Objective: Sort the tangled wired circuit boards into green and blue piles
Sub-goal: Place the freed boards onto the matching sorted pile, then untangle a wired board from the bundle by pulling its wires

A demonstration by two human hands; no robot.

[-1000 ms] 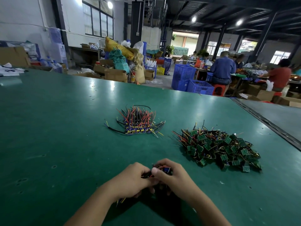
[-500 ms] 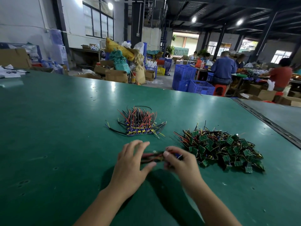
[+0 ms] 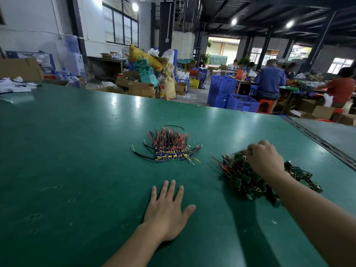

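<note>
The blue pile of wired boards, with red, black and yellow wires sticking up, lies in the middle of the green table. To its right sits the green pile of boards. My right hand hovers on the far left part of the green pile. Its fingers are curled down onto a wired circuit board at the pile's top, and the grip is blurred. My left hand lies flat on the table in front of the blue pile, fingers spread, holding nothing.
A dark seam runs along the table's right side, next to a grey surface. Beyond the far edge stand blue crates, cardboard boxes and people seated at other benches. Papers lie at the far left.
Both hands held a wired board bundle near the front edge. My left hand let go and flattened on the table; my right hand carried the piece right and away to the green pile.
</note>
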